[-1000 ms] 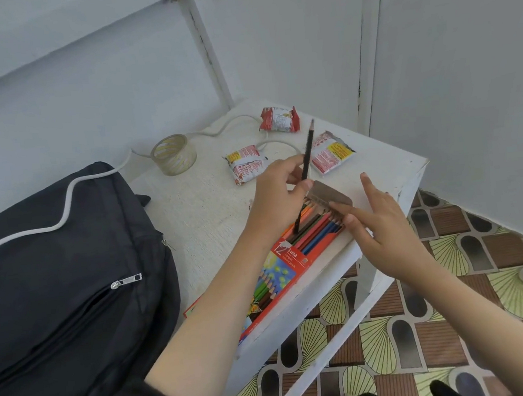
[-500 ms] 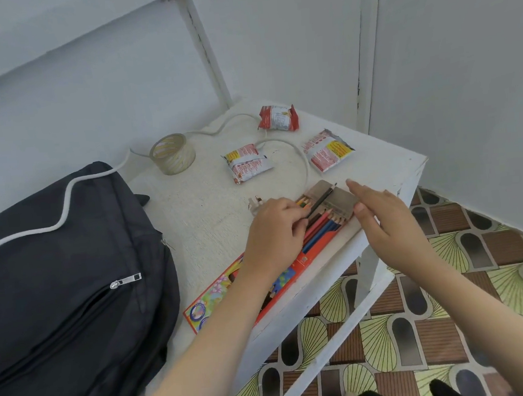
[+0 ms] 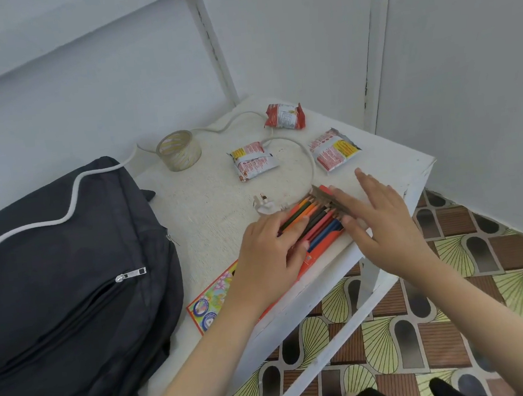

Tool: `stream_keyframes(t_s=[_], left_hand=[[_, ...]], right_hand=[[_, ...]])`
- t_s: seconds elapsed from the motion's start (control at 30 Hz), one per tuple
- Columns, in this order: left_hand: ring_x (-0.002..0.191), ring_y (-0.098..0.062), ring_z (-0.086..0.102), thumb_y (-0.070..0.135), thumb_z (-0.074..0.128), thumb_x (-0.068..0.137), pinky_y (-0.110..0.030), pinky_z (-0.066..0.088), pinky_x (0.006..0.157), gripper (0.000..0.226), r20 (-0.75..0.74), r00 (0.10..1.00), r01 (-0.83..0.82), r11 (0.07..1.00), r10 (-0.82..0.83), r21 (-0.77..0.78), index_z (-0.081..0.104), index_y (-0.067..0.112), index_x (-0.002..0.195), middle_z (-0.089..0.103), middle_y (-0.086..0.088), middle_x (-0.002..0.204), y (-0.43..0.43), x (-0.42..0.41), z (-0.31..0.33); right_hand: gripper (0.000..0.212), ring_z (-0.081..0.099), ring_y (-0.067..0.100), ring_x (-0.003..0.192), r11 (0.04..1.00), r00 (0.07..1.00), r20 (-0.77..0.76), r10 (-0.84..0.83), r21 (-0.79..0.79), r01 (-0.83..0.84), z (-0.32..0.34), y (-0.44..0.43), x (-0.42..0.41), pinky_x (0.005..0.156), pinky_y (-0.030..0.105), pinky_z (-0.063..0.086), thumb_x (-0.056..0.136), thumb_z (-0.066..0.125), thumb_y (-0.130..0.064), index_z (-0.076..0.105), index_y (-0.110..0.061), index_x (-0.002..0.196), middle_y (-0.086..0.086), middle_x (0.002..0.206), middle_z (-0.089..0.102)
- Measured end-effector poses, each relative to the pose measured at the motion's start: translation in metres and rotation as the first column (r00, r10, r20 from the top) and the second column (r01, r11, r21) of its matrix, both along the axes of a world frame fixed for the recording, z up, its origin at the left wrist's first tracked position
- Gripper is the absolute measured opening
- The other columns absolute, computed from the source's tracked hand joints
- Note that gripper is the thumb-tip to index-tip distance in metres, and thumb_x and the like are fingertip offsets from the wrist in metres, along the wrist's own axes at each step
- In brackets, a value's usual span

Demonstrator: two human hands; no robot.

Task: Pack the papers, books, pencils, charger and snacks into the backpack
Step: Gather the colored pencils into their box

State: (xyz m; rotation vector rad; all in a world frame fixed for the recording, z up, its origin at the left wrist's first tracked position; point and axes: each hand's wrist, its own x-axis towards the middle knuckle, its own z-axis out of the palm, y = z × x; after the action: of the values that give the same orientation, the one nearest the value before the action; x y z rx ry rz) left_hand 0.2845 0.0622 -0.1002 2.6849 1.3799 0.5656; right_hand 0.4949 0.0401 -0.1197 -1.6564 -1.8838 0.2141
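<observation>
The left hand (image 3: 269,257) rests open on the pencils (image 3: 315,221), and the right hand (image 3: 380,221), fingers straight, touches the box flap (image 3: 325,195) at their 2 o'clock end.

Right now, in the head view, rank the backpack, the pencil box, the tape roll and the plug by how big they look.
1. backpack, largest by far, and also nearest the camera
2. pencil box, partly covered
3. tape roll, farther back
4. plug, smallest

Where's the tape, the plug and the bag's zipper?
tape roll (image 3: 186,162): head view, on its clear outer wall.
plug (image 3: 266,209): head view, on its white body.
zipper pull (image 3: 131,274): head view, on the metal tab.
</observation>
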Motion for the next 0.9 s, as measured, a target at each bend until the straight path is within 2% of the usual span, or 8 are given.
stream_keyframes(t_s=[0.13,0.27,0.37,0.5,0.57,0.67,0.77,0.9], left_hand=[[0.122,-0.022,0.047,0.041,0.040,0.093,-0.037,0.035,0.099,0.043,-0.021,1.000,0.002,1.000,-0.002,-0.017,0.062,0.021,0.123,0.053,-0.005,0.133,-0.003,-0.005,-0.003],[0.123,-0.022,0.043,0.044,0.039,0.091,-0.044,0.037,0.101,0.046,-0.089,0.996,0.001,1.000,-0.002,-0.010,0.064,0.019,0.121,0.053,-0.007,0.133,-0.003,-0.004,0.000],[0.132,-0.022,0.035,0.054,0.033,0.090,-0.050,0.031,0.107,0.057,-0.111,0.993,-0.035,0.996,0.026,-0.080,0.052,0.021,0.133,0.043,-0.007,0.142,-0.009,-0.004,-0.003],[0.138,-0.019,0.022,0.068,0.028,0.083,-0.045,0.020,0.114,0.070,-0.103,0.993,-0.079,0.980,0.061,-0.183,0.034,0.033,0.143,0.029,-0.002,0.150,-0.018,-0.012,-0.005],[0.139,-0.017,0.018,0.073,0.031,0.078,-0.037,0.014,0.114,0.074,-0.094,0.992,-0.106,0.965,0.085,-0.240,0.029,0.040,0.144,0.022,0.000,0.152,-0.022,-0.016,-0.002],[0.137,-0.011,0.019,0.066,0.056,0.078,-0.032,0.018,0.113,0.067,0.022,0.988,-0.133,0.925,0.151,-0.357,0.032,0.049,0.139,0.021,0.006,0.151,-0.029,-0.019,0.000],[0.128,0.001,0.024,0.052,0.072,0.072,-0.032,0.028,0.112,0.061,0.157,0.976,-0.064,0.887,0.151,-0.457,0.044,0.054,0.126,0.029,0.019,0.139,-0.030,-0.024,0.005],[0.125,0.000,0.031,0.060,0.070,0.058,-0.038,0.031,0.109,0.058,0.213,0.974,0.042,0.856,0.080,-0.515,0.050,0.063,0.112,0.034,0.027,0.135,-0.021,-0.038,0.011]], right_hand=[[0.050,0.012,0.026,0.144,0.999,1.000,0.003,0.031,-0.035,-0.031,-0.001,-0.001,-0.003,0.113,0.038,0.003,0.093,0.020,-0.048,0.022,-0.045,0.142,0.006,0.156,0.017],[0.049,0.017,0.025,0.143,0.996,0.997,0.020,0.068,-0.054,-0.067,-0.004,0.000,-0.003,0.113,0.037,0.004,0.093,0.021,-0.051,0.034,-0.042,0.139,0.003,0.154,0.025],[0.051,0.018,0.024,0.143,0.993,0.994,0.052,0.099,-0.063,-0.096,-0.004,0.001,-0.002,0.114,0.037,0.003,0.093,0.022,-0.052,0.042,-0.038,0.137,0.002,0.153,0.027],[0.052,0.019,0.015,0.142,0.990,0.991,0.030,0.131,-0.064,-0.129,-0.006,0.000,-0.001,0.114,0.033,0.001,0.092,0.023,-0.052,0.044,-0.036,0.137,-0.004,0.149,0.033],[0.052,0.024,0.013,0.139,0.990,0.991,-0.004,0.134,-0.049,-0.134,-0.008,0.000,-0.001,0.114,0.034,0.007,0.092,0.026,-0.050,0.048,-0.032,0.135,-0.006,0.144,0.040],[0.047,0.042,0.016,0.130,0.990,0.987,-0.089,0.135,0.044,-0.131,-0.006,-0.002,-0.002,0.109,0.034,0.025,0.091,0.035,-0.043,0.062,-0.023,0.123,-0.002,0.133,0.054],[0.041,0.038,0.000,0.124,0.985,0.948,-0.270,0.169,0.028,-0.168,0.004,-0.002,-0.001,0.103,0.017,0.026,0.082,0.038,-0.035,0.071,-0.020,0.100,-0.010,0.129,0.052],[0.026,0.040,-0.007,0.121,0.957,0.908,-0.363,0.209,-0.114,-0.266,0.019,0.003,0.008,0.095,0.004,0.028,0.072,0.048,-0.019,0.071,-0.030,0.078,-0.015,0.125,0.055]])
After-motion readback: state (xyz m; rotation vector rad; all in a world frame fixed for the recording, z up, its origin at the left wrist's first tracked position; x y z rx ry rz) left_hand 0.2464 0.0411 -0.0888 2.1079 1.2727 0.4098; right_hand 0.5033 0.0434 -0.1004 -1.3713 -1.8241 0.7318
